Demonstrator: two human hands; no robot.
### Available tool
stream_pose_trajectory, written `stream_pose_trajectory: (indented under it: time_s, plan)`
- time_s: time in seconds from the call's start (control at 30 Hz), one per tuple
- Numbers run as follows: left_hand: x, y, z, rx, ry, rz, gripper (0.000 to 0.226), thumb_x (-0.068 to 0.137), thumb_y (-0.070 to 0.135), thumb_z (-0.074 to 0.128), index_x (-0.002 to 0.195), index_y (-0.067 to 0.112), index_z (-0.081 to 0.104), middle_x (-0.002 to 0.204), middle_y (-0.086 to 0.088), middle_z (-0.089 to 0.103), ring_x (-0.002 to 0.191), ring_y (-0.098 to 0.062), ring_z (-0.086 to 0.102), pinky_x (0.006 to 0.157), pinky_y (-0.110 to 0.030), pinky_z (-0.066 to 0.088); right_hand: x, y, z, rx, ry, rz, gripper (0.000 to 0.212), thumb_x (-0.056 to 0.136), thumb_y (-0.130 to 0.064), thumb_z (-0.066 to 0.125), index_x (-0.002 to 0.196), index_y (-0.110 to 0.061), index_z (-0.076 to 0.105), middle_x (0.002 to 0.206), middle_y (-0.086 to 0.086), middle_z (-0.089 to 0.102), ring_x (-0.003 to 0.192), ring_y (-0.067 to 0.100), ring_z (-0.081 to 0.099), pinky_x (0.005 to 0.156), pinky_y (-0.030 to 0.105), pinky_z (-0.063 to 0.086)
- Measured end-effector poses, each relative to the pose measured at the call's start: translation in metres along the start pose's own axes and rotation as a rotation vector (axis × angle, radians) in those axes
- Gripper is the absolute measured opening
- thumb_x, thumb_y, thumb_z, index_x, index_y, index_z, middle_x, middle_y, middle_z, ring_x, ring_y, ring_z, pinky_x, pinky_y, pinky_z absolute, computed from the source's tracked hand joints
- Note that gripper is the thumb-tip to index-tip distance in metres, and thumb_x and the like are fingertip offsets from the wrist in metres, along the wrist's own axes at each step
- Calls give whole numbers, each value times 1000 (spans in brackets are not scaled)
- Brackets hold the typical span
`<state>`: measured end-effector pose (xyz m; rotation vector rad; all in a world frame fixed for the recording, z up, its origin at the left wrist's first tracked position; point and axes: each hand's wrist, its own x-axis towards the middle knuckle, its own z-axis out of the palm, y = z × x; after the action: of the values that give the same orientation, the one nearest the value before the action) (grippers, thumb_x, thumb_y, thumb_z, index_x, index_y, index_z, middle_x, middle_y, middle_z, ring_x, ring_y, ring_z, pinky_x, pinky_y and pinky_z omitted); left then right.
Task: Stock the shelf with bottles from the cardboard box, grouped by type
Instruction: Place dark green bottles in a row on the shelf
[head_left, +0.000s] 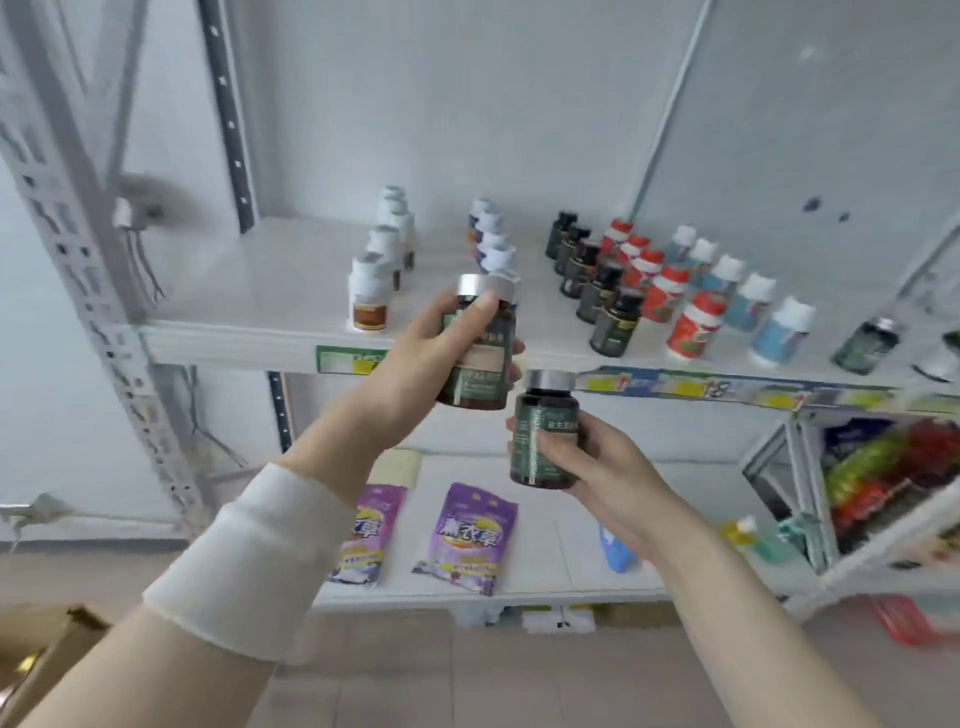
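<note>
Both hands are full. The left hand (415, 374) grips a dark green, silver-capped bottle (480, 364) round its body, thumb up near the cap, lifted to about the front edge of the upper shelf (249, 306). The right hand (602, 467) clasps a second silver-capped bottle (543, 436) lower down, fingers wrapped round its lower half. The two bottles sit close together, and from here I can't say whether they touch. A corner of the cardboard box (36, 660) shows well behind, low on the left. What worries me is the sorting. The row of black-capped dark bottles (597, 291) looks much like these at a glance, and the nearest open space is right in front of the hands. The one bottle that seems to match, a lone silver-capped bottle (865, 345), stands far along to the right. Getting there means passing the red bottles (662, 299) and the pale blue bottles (748, 304), which stand tightly packed near the edge. A wrist or a bottle base brushing one could topple several. With neither hand free, nothing could catch a falling bottle.
</note>
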<state>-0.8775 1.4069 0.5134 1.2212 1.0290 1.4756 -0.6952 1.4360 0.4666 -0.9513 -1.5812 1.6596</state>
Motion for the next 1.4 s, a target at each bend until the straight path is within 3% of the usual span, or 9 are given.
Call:
stream_pose_trajectory:
  time_s: [0.1, 0.2, 0.27, 0.33, 0.57, 0.83, 1.07, 1.27, 1.4]
  plan:
    - [37, -2, 84, 12, -81, 4, 31, 92, 41, 46, 99, 13, 56, 78, 0, 70, 69, -18, 67, 63, -28, 57, -33, -15, -82, 81, 136, -10, 41, 68, -30, 72, 103, -14, 60, 123, 18, 62, 104, 26, 62, 92, 41, 50]
    - [71, -9, 151, 63, -132, -31, 52, 84, 56, 55, 109, 11, 58, 97, -5, 70, 88, -23, 68, 82, -35, 56, -50, -23, -155, 84, 232, -84, 79, 35, -52, 88, 101, -17, 62, 104, 4, 71, 95, 18, 67, 87, 36, 55]
    - [94, -14, 191, 43, -163, -54, 44, 89, 49, 53, 108, 10, 57, 92, -5, 71, 81, -20, 68, 76, -33, 57, -58, -29, -198, 100, 270, -118, 87, 29, -55, 89, 103, -17, 62, 98, -2, 72, 92, 12, 69, 78, 29, 58]
    - [116, -19, 229, 11, -197, -57, 26, 95, 34, 48, 103, 11, 55, 82, -3, 70, 68, -17, 68, 65, -29, 57, -62, -37, -239, 110, 312, -117, 74, 44, -47, 86, 108, -18, 61, 101, -1, 71, 92, 9, 68, 77, 25, 58]
    - [220, -32, 333, 84, -295, -20, 16, 94, 31, 49, 98, 17, 54, 84, 1, 69, 76, -13, 66, 73, -27, 55, -28, -74, -366, 43, 389, -179, 49, 67, -26, 64, 114, -19, 57, 106, -4, 69, 100, 14, 65, 82, 27, 56]
    - [380, -54, 393, 154, -352, -40, 26, 92, 39, 51, 112, 22, 56, 104, 1, 64, 92, -12, 62, 87, -28, 50, 56, -113, -498, -113, 447, -182, 37, 75, -21, 64, 111, -20, 57, 106, -3, 67, 99, 9, 64, 82, 23, 50]
    - [489, -87, 433, 361, -316, -75, 40, 91, 31, 58, 120, 5, 50, 113, -8, 60, 105, -21, 61, 91, -28, 50, 144, -123, -587, -285, 387, -99, 45, 77, -14, 71, 117, -17, 51, 114, 0, 64, 104, 12, 63, 86, 27, 52]
    - [565, -133, 446, 703, -201, -92, 42, 84, 37, 66, 111, 7, 56, 99, -2, 57, 93, -18, 55, 87, -33, 46, 215, -111, -635, -449, 326, -47, 55, 72, -13, 78, 117, -17, 46, 116, 3, 58, 105, 16, 58, 78, 24, 49]
    - [600, -154, 444, 739, -148, -195, 34, 84, 28, 68, 107, 7, 56, 102, -6, 57, 91, -20, 56, 88, -33, 50, 256, -98, -653, -608, 255, -39, 55, 68, -17, 81, 110, -18, 47, 108, -5, 57, 96, 13, 56, 71, 21, 44]
